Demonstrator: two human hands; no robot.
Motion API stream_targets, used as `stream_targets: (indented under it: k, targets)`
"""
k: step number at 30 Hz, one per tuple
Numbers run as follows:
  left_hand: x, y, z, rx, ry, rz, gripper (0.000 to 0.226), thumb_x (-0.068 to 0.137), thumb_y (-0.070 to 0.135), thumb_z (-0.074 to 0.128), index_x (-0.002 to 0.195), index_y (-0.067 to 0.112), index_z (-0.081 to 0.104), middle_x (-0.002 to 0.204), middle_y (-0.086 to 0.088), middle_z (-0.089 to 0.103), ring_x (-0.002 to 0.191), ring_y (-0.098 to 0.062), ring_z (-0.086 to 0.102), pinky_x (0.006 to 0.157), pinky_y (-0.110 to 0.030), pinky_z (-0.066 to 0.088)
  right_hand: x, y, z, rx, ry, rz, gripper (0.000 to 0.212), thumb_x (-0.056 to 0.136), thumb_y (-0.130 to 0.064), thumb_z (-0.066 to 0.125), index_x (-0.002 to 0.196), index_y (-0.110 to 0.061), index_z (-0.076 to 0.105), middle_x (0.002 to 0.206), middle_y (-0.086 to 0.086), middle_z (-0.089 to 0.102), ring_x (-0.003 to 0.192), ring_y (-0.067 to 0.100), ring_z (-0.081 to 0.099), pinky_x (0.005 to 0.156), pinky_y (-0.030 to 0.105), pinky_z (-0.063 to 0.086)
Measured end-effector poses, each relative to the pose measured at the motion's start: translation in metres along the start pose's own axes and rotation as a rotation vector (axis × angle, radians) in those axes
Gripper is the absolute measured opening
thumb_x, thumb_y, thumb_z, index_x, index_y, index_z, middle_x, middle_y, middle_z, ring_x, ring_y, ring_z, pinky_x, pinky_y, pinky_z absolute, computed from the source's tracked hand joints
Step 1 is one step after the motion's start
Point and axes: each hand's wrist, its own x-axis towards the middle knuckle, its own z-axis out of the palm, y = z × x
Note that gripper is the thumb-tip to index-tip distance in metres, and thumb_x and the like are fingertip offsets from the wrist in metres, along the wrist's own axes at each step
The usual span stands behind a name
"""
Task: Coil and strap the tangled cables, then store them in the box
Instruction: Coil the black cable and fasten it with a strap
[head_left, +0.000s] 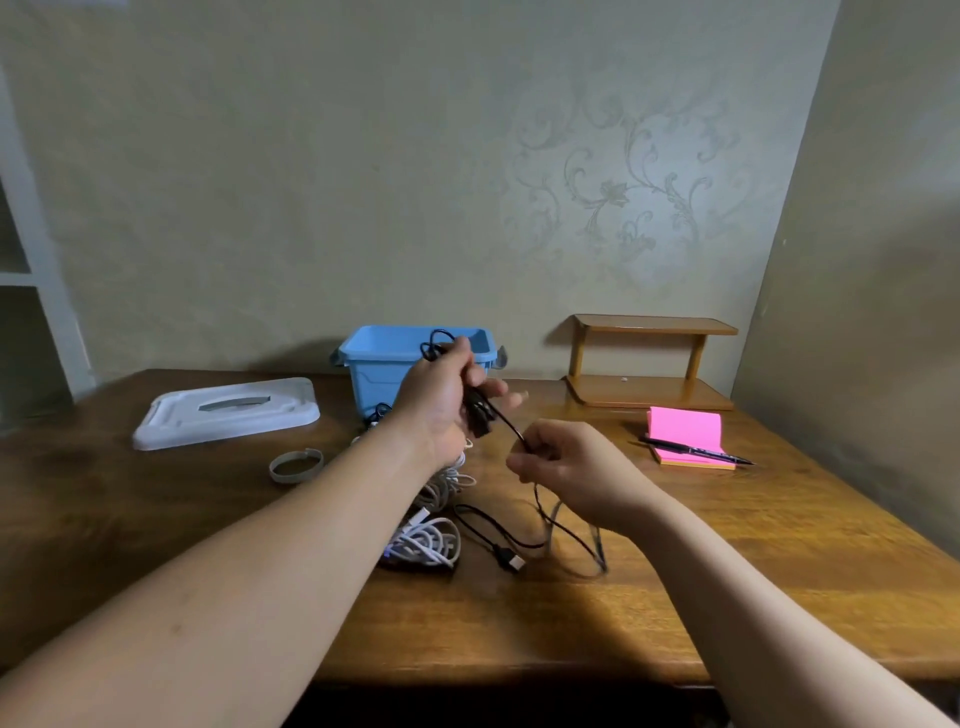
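My left hand (441, 395) is raised over the table and grips a small bundle of black cable (475, 410), with loops sticking out above my fingers. My right hand (563, 465) pinches the same black cable a little lower right; the strand between the hands is taut. The rest of the cable hangs down to the table, ending in a USB plug (511, 561). A pile of white cables (428, 540) lies under my left forearm. The open blue box (384, 364) stands behind my hands. A grey strap (295, 466) curled in a ring lies to the left.
The box's white lid (226, 410) lies at the back left. A small wooden shelf (649, 364) stands at the back right against the wall. A pink sticky-note pad (685, 434) with a black pen (696, 451) across it lies to the right.
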Motion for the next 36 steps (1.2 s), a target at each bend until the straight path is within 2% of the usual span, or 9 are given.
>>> stream_targets:
  k: [2, 6, 11, 15, 22, 27, 29, 32, 36]
  targets:
    - [0.007, 0.011, -0.008, -0.019, 0.026, -0.004, 0.039, 0.114, 0.033, 0.051, 0.077, 0.019, 0.047, 0.057, 0.004, 0.038, 0.042, -0.01, 0.039, 0.043, -0.023, 0.046, 0.002, 0.006, 0.003, -0.089, -0.041, 0.013, 0.006, 0.097, -0.032, 0.076, 0.097, -0.026, 0.077, 0.089, -0.007, 0.077, 0.084, 0.006, 0.071, 0.083, 0.034, 0.06]
    - [0.011, 0.024, -0.024, 0.352, 0.005, 0.053, 0.031, 0.109, 0.03, 0.061, 0.082, 0.018, 0.051, 0.067, 0.001, 0.044, 0.045, -0.008, 0.033, 0.039, -0.02, 0.028, 0.001, 0.016, 0.003, -0.209, -0.061, 0.077, 0.012, 0.097, -0.04, 0.076, 0.094, -0.029, 0.077, 0.086, -0.009, 0.076, 0.083, 0.008, 0.069, 0.079, 0.035, 0.058]
    - [-0.004, 0.014, -0.031, 1.067, -0.262, 0.096, 0.033, 0.101, 0.041, 0.072, 0.097, 0.008, 0.069, 0.066, 0.01, 0.063, 0.058, -0.007, 0.052, 0.056, -0.021, 0.045, 0.007, 0.009, -0.009, -0.131, 0.059, 0.118, 0.018, 0.096, -0.045, 0.076, 0.092, -0.027, 0.074, 0.081, -0.002, 0.075, 0.075, 0.012, 0.069, 0.068, 0.031, 0.056]
    - [-0.009, 0.002, -0.027, 1.34, -0.443, 0.125, 0.019, 0.099, 0.04, 0.075, 0.098, 0.021, 0.077, 0.081, 0.011, 0.07, 0.079, -0.006, 0.064, 0.078, -0.029, 0.045, 0.014, -0.001, -0.012, -0.054, 0.035, 0.077, 0.007, 0.097, -0.034, 0.076, 0.096, -0.026, 0.075, 0.085, -0.004, 0.076, 0.077, 0.011, 0.072, 0.074, 0.035, 0.063]
    - [-0.014, 0.002, -0.027, 1.388, -0.453, 0.109, 0.021, 0.107, 0.037, 0.063, 0.094, 0.022, 0.07, 0.076, 0.009, 0.065, 0.071, -0.007, 0.058, 0.073, -0.03, 0.045, 0.01, 0.001, -0.015, 0.165, 0.025, 0.083, 0.009, 0.099, -0.026, 0.074, 0.102, -0.017, 0.073, 0.092, 0.001, 0.076, 0.083, 0.015, 0.075, 0.084, 0.04, 0.064]
    - [-0.013, -0.005, -0.029, 1.253, -0.337, 0.138, 0.026, 0.108, 0.043, 0.053, 0.097, 0.023, 0.065, 0.077, -0.003, 0.069, 0.082, -0.025, 0.071, 0.096, -0.046, 0.057, 0.005, 0.002, -0.011, 0.291, 0.075, 0.104, 0.019, 0.101, -0.04, 0.069, 0.103, -0.024, 0.08, 0.096, 0.002, 0.077, 0.09, 0.016, 0.071, 0.081, 0.033, 0.058]
    - [-0.014, -0.011, -0.029, 1.203, -0.381, 0.14, 0.012, 0.105, 0.037, 0.062, 0.101, 0.026, 0.062, 0.078, 0.002, 0.067, 0.078, -0.019, 0.069, 0.087, -0.04, 0.057, 0.006, 0.0, -0.012, 0.293, 0.125, 0.086, 0.016, 0.101, -0.035, 0.07, 0.103, -0.023, 0.08, 0.091, 0.004, 0.076, 0.074, 0.007, 0.065, 0.069, 0.023, 0.053]
    - [-0.014, -0.023, -0.026, 1.137, -0.418, 0.115, 0.026, 0.094, 0.038, 0.078, 0.114, 0.028, 0.063, 0.084, 0.012, 0.068, 0.075, -0.004, 0.064, 0.076, -0.031, 0.05, 0.011, -0.004, -0.012, 0.38, 0.176, 0.077, 0.006, 0.099, -0.019, 0.073, 0.102, -0.013, 0.073, 0.082, 0.003, 0.075, 0.068, 0.006, 0.065, 0.06, 0.017, 0.05]
    - [-0.016, -0.027, -0.018, 1.188, -0.343, 0.191, 0.011, 0.105, 0.04, 0.066, 0.097, 0.032, 0.065, 0.075, 0.012, 0.066, 0.067, -0.004, 0.059, 0.068, -0.029, 0.043, 0.011, -0.006, -0.009, 0.436, 0.234, 0.068, 0.008, 0.101, -0.019, 0.07, 0.104, -0.012, 0.071, 0.089, 0.001, 0.075, 0.075, 0.006, 0.068, 0.064, 0.018, 0.052]
